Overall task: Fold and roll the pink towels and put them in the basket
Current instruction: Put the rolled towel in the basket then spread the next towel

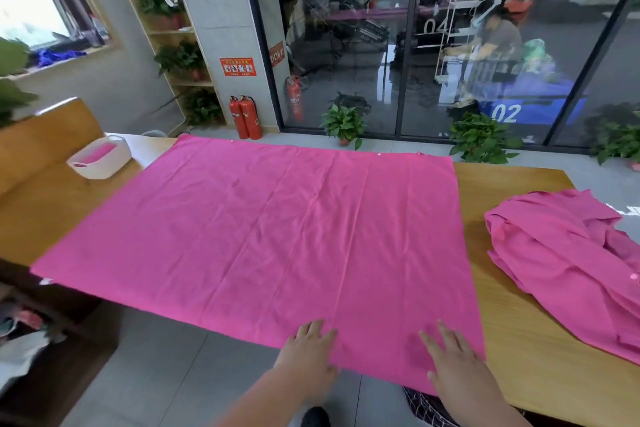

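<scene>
Two hands lie flat on the near edge of the spread pink towel point(259, 229) in the head view, the left hand point(308, 347) and right hand point(450, 357) set apart, palms down, fingers straight, gripping nothing. The towel covers most of the wooden table point(540, 374), and its near edge seems to hang a little past the table's edge. This looks like the smoothing before the first fold, so little of the task is done on this piece. Long creases run from near to far, so the palms would do best to sweep outward across them; then each hand should pinch a near corner and carry it to the far edge, matching the corners squarely, since a crooked fold would likely give a lopsided roll.

Around it, the white basket point(100, 158) stands at the far left corner of the table, just beside the towel, with something pink already inside. A heap of pink towels point(568, 260) lies to the right, apart from the spread one, so a sideways fold has room. Small white studs dot the far hem; two red fire extinguishers point(245, 117) and a potted plant point(343, 123) stand on the floor beyond, out of the way.
</scene>
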A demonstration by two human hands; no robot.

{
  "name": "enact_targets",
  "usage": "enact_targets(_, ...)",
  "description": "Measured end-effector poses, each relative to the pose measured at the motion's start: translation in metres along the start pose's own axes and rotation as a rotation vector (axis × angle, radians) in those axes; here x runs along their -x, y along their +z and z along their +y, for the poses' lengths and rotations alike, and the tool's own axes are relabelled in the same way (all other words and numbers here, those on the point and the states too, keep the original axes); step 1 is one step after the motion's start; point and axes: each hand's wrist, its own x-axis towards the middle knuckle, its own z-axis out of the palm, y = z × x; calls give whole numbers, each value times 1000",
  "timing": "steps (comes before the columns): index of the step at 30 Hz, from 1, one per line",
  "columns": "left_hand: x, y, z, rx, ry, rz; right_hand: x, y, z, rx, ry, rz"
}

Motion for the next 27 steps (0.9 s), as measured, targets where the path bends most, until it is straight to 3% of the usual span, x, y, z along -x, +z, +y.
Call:
enact_targets(13,35,-31,-131,101,-166,181,-62,-34,-185,8,-238,-50)
enact_targets(27,88,-54,-412,161,-357,221,-138,-44,-493,119,-414,-50)
